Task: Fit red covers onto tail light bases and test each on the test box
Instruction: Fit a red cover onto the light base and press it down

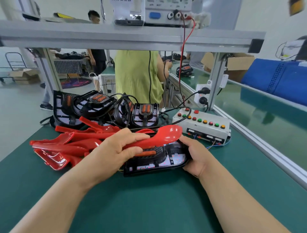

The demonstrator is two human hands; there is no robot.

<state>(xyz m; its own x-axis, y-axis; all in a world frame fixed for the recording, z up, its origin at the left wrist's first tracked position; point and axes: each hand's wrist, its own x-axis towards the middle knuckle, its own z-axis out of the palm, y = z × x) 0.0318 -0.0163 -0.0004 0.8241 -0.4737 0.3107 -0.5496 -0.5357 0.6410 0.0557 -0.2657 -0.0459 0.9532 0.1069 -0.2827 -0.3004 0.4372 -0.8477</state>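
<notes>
The left hand (116,149) grips a red cover (166,134), fingers curled over its narrow end, and holds it tilted above the black tail light base (159,159). The right hand (196,156) clasps the base's right end low over the counter (149,199). Pressed down at this slant, the cover could seat on one edge only and strain its clips. It could also slip into the loose covers (63,146) beside it. The test box (202,124) sits untouched behind.

No legible text, paper sheet (121,1) above the shelf (132,39) too blurred to read
</notes>
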